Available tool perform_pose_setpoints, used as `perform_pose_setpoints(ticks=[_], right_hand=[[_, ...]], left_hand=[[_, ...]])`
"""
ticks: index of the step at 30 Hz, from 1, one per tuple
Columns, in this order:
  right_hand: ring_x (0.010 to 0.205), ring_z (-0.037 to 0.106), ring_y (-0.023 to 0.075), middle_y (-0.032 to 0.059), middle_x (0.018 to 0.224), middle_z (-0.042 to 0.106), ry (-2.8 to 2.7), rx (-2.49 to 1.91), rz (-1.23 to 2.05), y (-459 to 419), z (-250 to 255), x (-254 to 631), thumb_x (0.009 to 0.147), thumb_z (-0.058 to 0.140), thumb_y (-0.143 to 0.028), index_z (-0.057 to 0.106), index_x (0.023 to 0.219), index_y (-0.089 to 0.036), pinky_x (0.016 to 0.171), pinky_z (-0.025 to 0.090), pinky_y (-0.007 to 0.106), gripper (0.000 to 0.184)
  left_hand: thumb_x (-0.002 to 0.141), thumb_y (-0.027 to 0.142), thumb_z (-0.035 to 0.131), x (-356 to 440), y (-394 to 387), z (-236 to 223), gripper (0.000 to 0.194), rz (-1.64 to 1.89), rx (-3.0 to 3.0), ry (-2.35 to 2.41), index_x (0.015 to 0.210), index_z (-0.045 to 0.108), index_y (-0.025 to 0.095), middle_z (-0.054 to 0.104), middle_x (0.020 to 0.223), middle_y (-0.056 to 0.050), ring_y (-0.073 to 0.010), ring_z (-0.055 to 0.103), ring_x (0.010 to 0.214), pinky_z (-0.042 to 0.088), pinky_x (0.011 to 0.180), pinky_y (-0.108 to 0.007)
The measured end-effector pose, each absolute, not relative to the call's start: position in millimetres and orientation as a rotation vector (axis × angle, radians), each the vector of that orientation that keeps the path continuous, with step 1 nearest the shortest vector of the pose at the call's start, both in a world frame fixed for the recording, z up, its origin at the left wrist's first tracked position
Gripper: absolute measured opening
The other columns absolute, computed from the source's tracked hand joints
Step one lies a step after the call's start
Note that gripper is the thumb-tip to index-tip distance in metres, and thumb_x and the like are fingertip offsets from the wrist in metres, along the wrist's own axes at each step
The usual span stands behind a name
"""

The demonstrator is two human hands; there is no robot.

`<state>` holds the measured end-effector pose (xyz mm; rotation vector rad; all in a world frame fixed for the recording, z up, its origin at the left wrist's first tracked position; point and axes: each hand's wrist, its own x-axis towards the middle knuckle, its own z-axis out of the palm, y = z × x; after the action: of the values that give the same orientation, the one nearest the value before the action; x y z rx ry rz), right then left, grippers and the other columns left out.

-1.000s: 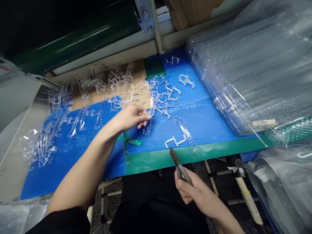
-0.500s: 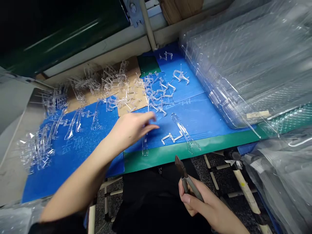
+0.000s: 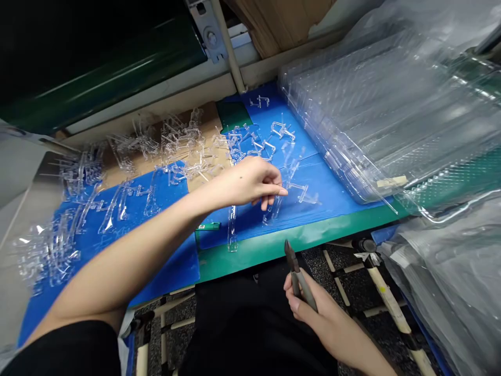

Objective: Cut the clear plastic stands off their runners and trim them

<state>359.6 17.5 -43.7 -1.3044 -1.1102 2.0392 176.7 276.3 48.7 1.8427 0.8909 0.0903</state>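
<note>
My left hand (image 3: 250, 183) reaches across the blue mat, its thumb and fingers closed around a long transparent moulded plastic piece (image 3: 291, 172). Part of that piece is hidden behind the fingers. Another transparent strip (image 3: 232, 230) lies just below the hand near the mat's front edge. Many similar pieces lie in loose heaps to the left and ahead. Over my lap, my right hand (image 3: 309, 308) grips dark side-cutting pliers (image 3: 294, 266) with grey handles, their jaws pointing up and away from the pieces.
Blue plastic mats (image 3: 164, 188) and a cardboard sheet (image 3: 205, 128) cover the bench, which has a green front edge (image 3: 297, 240). Stacked transparent blister trays (image 3: 376, 115) fill the right side. A plastic bag (image 3: 442, 282) hangs at lower right. A dark green belt (image 3: 97, 68) runs along the back.
My left hand has moved right and farther out over the mat. The long transparent piece has turned and shifted away from the front edge. The pliers stay in my right hand.
</note>
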Motion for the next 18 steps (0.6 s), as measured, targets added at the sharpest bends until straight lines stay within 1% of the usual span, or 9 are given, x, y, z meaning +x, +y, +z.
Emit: perform_pose_setpoints(ticks=[2, 4, 7, 11, 18], right_hand=[[0.097, 0.054, 0.0203, 0.0004, 0.106, 0.055, -1.119, -1.349, 2.001, 26, -43, 357, 0.116, 0.049, -0.057, 0.055, 0.122, -0.030, 0.090, 0.047, 0.034, 0.028], [0.099, 0.055, 0.0207, -0.0001, 0.107, 0.057, -1.181, -1.388, 1.974, 34, -39, 355, 0.117, 0.048, -0.054, 0.055, 0.123, -0.031, 0.093, 0.045, 0.036, 0.025], [0.105, 0.058, 0.0223, 0.0005, 0.112, 0.061, -1.329, -1.448, 1.998, 42, -29, 349, 0.116, 0.049, -0.052, 0.055, 0.121, -0.031, 0.097, 0.044, 0.038, 0.023], [0.117, 0.061, 0.0241, 0.0017, 0.124, 0.064, -1.398, -1.450, 2.035, 45, -20, 339, 0.117, 0.049, -0.050, 0.054, 0.124, -0.031, 0.105, 0.043, 0.040, 0.021], [0.117, 0.061, 0.0246, 0.0015, 0.125, 0.065, -1.462, -1.468, 1.977, 43, -20, 336, 0.116, 0.047, -0.051, 0.054, 0.123, -0.032, 0.106, 0.046, 0.043, 0.021]], left_hand=[[0.093, 0.045, 0.087, 154, 253, 42, 0.040, 0.247, 1.600, 0.950, 0.071, 0.071, 0.016, 0.073, 0.061, -0.005, -0.0132, 0.059, 0.043, 0.042, 0.047, -0.025], [0.092, 0.048, 0.088, 137, 227, 28, 0.041, 0.350, 1.413, 0.960, 0.074, 0.072, 0.014, 0.075, 0.065, -0.006, -0.0121, 0.061, 0.045, 0.044, 0.045, -0.022], [0.089, 0.044, 0.093, 119, 195, 8, 0.038, 0.495, 1.231, 0.974, 0.079, 0.073, 0.013, 0.076, 0.068, -0.006, -0.0121, 0.067, 0.050, 0.050, 0.047, -0.019], [0.086, 0.037, 0.097, 109, 176, -4, 0.035, 0.560, 1.088, 0.920, 0.079, 0.073, 0.012, 0.076, 0.067, -0.004, -0.0113, 0.068, 0.051, 0.052, 0.048, -0.017], [0.087, 0.030, 0.096, 105, 174, -3, 0.029, 0.551, 1.061, 0.875, 0.079, 0.075, 0.012, 0.077, 0.067, -0.003, -0.0099, 0.069, 0.051, 0.054, 0.050, -0.015]])
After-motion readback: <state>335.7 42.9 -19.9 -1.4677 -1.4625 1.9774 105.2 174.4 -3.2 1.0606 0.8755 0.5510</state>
